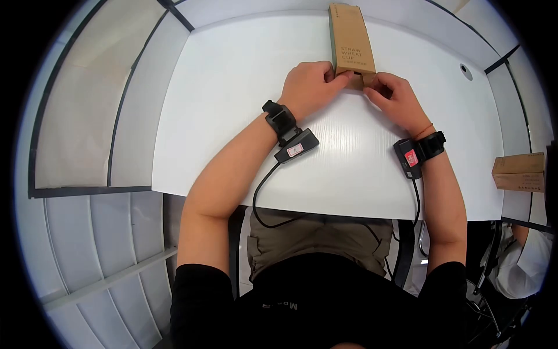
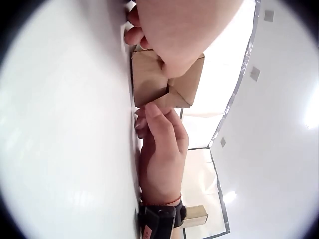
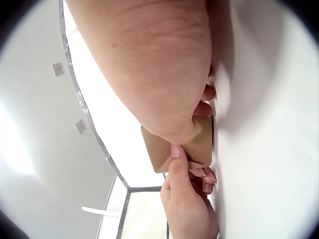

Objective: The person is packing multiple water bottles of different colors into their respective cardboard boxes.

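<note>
A long brown cardboard box (image 1: pixel 351 38) printed "STRAW WHEAT CUP" lies on the white table, its near end facing the person. At that end my left hand (image 1: pixel 309 88) holds the left side, fingers curled against it and thumb across the end flaps. My right hand (image 1: pixel 398 100) pinches the flap at the right corner between thumb and fingers. From the left wrist view, the end flaps (image 2: pixel 148 79) look partly folded, with a dark gap between them. Part of the box end (image 3: pixel 157 149) is hidden behind the right hand in the right wrist view.
Another cardboard box (image 1: pixel 518 172) sits at the table's right edge. Low partition walls (image 1: pixel 136 104) border the table (image 1: pixel 232 116). A round cable hole (image 1: pixel 465 71) is at the back right. Cables (image 1: pixel 256 200) run from both wrist cameras toward the lap. Another person's sleeve (image 1: pixel 523 264) shows at lower right.
</note>
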The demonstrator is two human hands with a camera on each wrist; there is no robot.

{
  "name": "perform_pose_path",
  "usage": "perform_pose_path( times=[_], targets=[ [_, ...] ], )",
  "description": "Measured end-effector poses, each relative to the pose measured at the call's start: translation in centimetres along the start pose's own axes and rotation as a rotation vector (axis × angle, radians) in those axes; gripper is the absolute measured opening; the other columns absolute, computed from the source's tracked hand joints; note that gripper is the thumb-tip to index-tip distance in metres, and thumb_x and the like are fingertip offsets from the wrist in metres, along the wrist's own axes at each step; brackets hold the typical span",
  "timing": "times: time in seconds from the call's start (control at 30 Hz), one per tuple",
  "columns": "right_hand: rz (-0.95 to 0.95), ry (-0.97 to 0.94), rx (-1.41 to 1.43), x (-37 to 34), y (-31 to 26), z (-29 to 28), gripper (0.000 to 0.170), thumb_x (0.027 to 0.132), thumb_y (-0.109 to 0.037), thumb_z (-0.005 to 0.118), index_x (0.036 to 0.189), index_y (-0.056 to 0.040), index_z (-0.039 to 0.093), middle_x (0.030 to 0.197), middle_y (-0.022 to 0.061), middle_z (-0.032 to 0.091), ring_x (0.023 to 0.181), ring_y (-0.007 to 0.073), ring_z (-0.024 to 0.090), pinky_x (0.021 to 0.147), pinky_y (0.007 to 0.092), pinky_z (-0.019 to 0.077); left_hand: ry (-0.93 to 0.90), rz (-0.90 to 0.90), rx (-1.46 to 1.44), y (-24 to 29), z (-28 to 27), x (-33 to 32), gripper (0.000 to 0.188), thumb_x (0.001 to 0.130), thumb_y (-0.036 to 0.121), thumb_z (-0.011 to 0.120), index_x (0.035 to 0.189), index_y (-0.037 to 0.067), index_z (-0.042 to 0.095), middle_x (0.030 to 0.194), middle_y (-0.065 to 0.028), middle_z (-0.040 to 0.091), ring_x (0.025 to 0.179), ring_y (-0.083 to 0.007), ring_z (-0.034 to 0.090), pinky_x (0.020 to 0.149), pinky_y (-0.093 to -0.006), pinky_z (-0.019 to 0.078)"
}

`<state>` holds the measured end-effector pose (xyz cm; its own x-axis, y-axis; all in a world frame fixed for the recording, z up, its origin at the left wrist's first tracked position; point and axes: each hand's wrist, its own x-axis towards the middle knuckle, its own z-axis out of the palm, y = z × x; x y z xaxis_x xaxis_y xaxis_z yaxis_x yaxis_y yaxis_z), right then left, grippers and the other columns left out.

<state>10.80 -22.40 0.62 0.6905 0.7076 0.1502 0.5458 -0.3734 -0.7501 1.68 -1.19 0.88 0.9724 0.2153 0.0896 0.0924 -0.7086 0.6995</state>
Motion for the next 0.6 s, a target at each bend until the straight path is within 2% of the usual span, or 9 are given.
perform_pose_path(
  times=[0.23, 0.33, 0.4, 0.43, 0.47, 0.53, 0.6],
  targets=[
    [-0.002, 0.008, 0.03, 0.0, 0.3, 0.1, 0.026, 0.089, -0.021, 0.068, 0.085, 0.0041, 0.061, 0.072, 0.0072, 0.06, 0.066, 0.0154, 0.051, 0.065, 0.0308, 0.0455, -0.045, -0.021, 0.02, 0.4, -0.3, -0.2, 0.049, 0.094, 0.044, 0.066, 0.078, -0.002, 0.064, 0.067, -0.0065, 0.063, 0.062, -0.0172, 0.056, 0.059, -0.0324, 0.0449],
    [-0.005, -0.004, 0.015, 0.0, 0.2, 0.0, 0.023, 0.09, -0.018, 0.068, 0.088, 0.0038, 0.062, 0.075, 0.0056, 0.061, 0.068, 0.0134, 0.052, 0.066, 0.0289, 0.046, -0.01, 0.038, -0.225, -1.0, 0.3, 0.2, 0.06, 0.1, 0.053, 0.051, 0.077, -0.001, 0.063, 0.067, -0.0061, 0.062, 0.063, -0.0155, 0.056, 0.06, -0.0307, 0.045],
    [0.007, -0.03, -0.001, -0.1, -0.1, -0.2, 0.018, 0.092, -0.014, 0.069, 0.092, 0.0032, 0.062, 0.079, 0.0024, 0.061, 0.072, 0.0097, 0.051, 0.068, 0.0258, 0.046, -0.001, -0.019, -0.325, -1.3, -0.1, 0.4, 0.069, 0.102, 0.059, 0.04, 0.073, 0.0, 0.062, 0.067, -0.009, 0.063, 0.066, -0.0214, 0.059, 0.067, -0.0343, 0.0476],
    [-0.008, 0.003, 0.018, -0.2, -0.2, -0.1, 0.024, 0.088, -0.02, 0.07, 0.087, 0.0032, 0.064, 0.075, 0.0061, 0.063, 0.068, 0.0139, 0.054, 0.067, 0.0289, 0.0475, 0.003, -0.047, -0.375, -1.0, -0.5, 0.4, 0.074, 0.102, 0.063, 0.035, 0.072, 0.0, 0.062, 0.067, -0.0104, 0.064, 0.067, -0.0244, 0.061, 0.07, -0.0361, 0.0489],
    [-0.006, -0.003, 0.018, -0.2, -0.4, -0.2, 0.023, 0.088, -0.02, 0.07, 0.086, 0.003, 0.065, 0.075, 0.0059, 0.063, 0.067, 0.0133, 0.054, 0.066, 0.0286, 0.0474, -0.008, -0.088, -0.377, -0.7, -0.7, 0.1, 0.077, 0.104, 0.062, 0.029, 0.074, 0.0, 0.062, 0.069, -0.0096, 0.064, 0.068, -0.0243, 0.061, 0.073, -0.036, 0.0495],
    [0.011, -0.021, 0.024, -0.2, -0.4, -0.3, 0.026, 0.088, -0.022, 0.072, 0.086, 0.0031, 0.065, 0.074, 0.0065, 0.063, 0.068, 0.0134, 0.055, 0.067, 0.0284, 0.0475, -0.021, -0.064, -0.306, -0.8, -0.5, 0.3, 0.076, 0.103, 0.064, 0.03, 0.075, 0.002, 0.064, 0.069, -0.0095, 0.064, 0.069, -0.0238, 0.061, 0.074, -0.0372, 0.0499],
    [0.055, -0.012, 0.068, -0.1, -0.3, -0.4, 0.035, 0.088, -0.031, 0.075, 0.087, 0.0029, 0.066, 0.074, 0.0063, 0.063, 0.07, 0.0141, 0.054, 0.07, 0.0283, 0.047, -0.031, -0.036, -0.255, -1.3, -0.2, 0.5, 0.078, 0.101, 0.068, 0.03, 0.075, 0.003, 0.065, 0.069, -0.0096, 0.065, 0.07, -0.0222, 0.062, 0.075, -0.0379, 0.0498]
  ],
)
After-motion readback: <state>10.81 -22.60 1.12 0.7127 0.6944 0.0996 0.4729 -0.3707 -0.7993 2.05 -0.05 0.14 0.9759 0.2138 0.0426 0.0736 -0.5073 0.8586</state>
